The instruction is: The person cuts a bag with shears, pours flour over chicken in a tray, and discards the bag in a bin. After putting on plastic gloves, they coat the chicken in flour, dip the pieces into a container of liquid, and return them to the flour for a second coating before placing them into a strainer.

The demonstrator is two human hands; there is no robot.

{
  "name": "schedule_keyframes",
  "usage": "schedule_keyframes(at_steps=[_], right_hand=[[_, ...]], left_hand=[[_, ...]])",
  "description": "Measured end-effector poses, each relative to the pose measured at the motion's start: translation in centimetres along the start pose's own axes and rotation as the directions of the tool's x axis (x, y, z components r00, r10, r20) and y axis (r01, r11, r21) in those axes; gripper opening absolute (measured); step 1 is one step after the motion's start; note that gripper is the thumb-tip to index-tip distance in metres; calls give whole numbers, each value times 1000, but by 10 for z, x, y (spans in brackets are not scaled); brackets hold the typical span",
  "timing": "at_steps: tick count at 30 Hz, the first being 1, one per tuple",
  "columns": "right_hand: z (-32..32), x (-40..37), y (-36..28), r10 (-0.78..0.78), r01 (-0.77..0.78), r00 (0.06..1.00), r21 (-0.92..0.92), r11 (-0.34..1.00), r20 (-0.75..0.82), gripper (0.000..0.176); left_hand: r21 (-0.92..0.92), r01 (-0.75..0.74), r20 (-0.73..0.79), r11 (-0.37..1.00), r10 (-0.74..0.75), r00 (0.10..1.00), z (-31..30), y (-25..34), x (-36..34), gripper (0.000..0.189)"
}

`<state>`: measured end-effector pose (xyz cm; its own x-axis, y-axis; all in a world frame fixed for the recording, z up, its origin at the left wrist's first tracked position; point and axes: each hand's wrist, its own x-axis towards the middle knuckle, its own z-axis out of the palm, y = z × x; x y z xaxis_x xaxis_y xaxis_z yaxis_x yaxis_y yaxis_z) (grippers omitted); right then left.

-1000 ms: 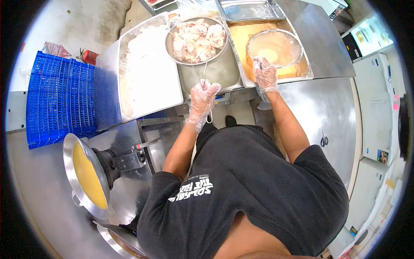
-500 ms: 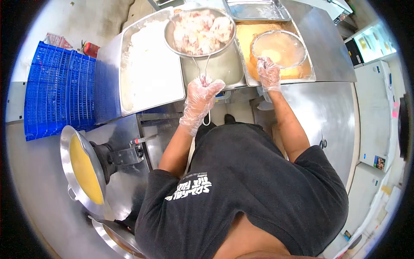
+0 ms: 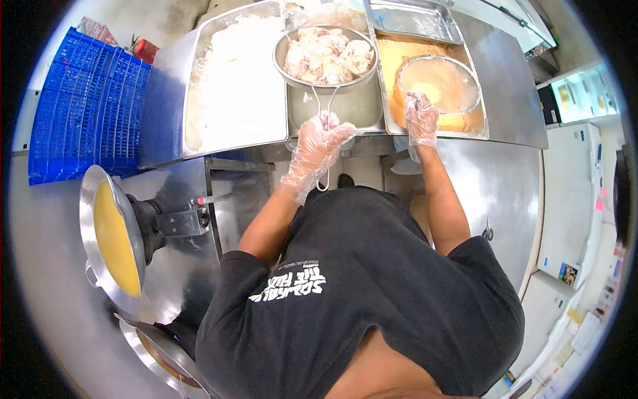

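Note:
My left hand (image 3: 319, 143), in a clear plastic glove, grips the wire handle of a round metal strainer (image 3: 325, 56) filled with floured chicken pieces. The strainer hangs over the middle steel pan (image 3: 345, 110). My right hand (image 3: 421, 120), also gloved, holds the near rim of a second mesh strainer (image 3: 438, 83). That strainer sits in the right pan (image 3: 475, 123) of orange-brown batter. A wide tray of white flour (image 3: 232, 80) lies to the left of the chicken strainer.
A blue plastic crate (image 3: 80, 100) stands at the far left. A fryer with yellow oil (image 3: 113, 236) is at the lower left, with another pan (image 3: 159, 352) below it. Scissors (image 3: 487, 233) lie on the steel counter at the right. An empty steel tray (image 3: 412, 16) sits behind the batter.
The chicken strainer has shifted right and a little toward me over the middle pan. Both hands keep their grips. The whole view has tilted slightly.

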<state>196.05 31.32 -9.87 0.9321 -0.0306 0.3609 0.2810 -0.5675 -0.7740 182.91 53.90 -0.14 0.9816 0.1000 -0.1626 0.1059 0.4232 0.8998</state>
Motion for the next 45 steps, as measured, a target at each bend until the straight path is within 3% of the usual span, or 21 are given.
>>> schedule_keyframes(at_steps=[2, 5, 8, 11, 14, 17, 20, 27, 33, 36, 39, 42, 43, 45], right_hand=[[1, -2, 1, 43, -44, 999, 14, 999, 21, 21], [1, -2, 1, -9, 8, 1000, 34, 999, 24, 21], [6, -2, 12, 15, -17, 999, 70, 997, 38, 21], [-6, -2, -16, 102, -98, 990, -46, 994, 96, 21], [-7, -4, -19, 43, -41, 997, -27, 999, 58, 21], [-4, -2, -13, 19, -19, 999, -10, 1000, 31, 21], [-6, -3, -10, 21, -19, 999, -36, 999, 49, 22], [1, -1, 5, 21, -18, 999, -70, 997, 37, 19], [0, -3, -3, 89, -88, 996, -29, 996, 22, 20], [-3, -5, -6, 79, -79, 997, -21, 997, 26, 21], [-4, -2, -8, 47, -48, 999, 23, 999, 21, 21], [-5, -1, -8, 93, -92, 995, -19, 996, 42, 22], [-6, 0, -9, 109, -107, 993, -53, 993, 51, 22], [-6, -1, -8, 108, -103, 993, -98, 990, 51, 21]], left_hand=[[116, 11, -2, 993, -11, 1000, 1, 13, -5, 31], [152, -57, 18, 987, 55, 998, 9, 27, -13, 31], [27, -123, 7, 992, 123, 992, 10, 7, -10, 32], [86, -66, -5, 994, 67, 998, 18, 22, -15, 31], [209, -16, -9, 978, 18, 1000, 5, 15, -8, 32], [57, -18, 8, 998, 18, 1000, -3, -6, 1, 33], [142, 9, 2, 990, -10, 1000, 2, 5, -5, 31], [49, -149, 41, 988, 147, 988, 29, 54, -18, 24], [76, -170, 26, 983, 168, 985, 23, 38, -18, 30], [76, -73, 25, 994, 71, 997, 6, 20, -8, 31], [137, 163, -23, 977, -162, 987, 2, 18, -12, 26], [94, 41, -6, 995, -41, 999, 2, 1, -9, 28], [181, 91, -27, 979, -87, 996, 1, 6, -10, 27], [174, 91, -18, 981, -89, 996, 10, 27, -15, 25]])
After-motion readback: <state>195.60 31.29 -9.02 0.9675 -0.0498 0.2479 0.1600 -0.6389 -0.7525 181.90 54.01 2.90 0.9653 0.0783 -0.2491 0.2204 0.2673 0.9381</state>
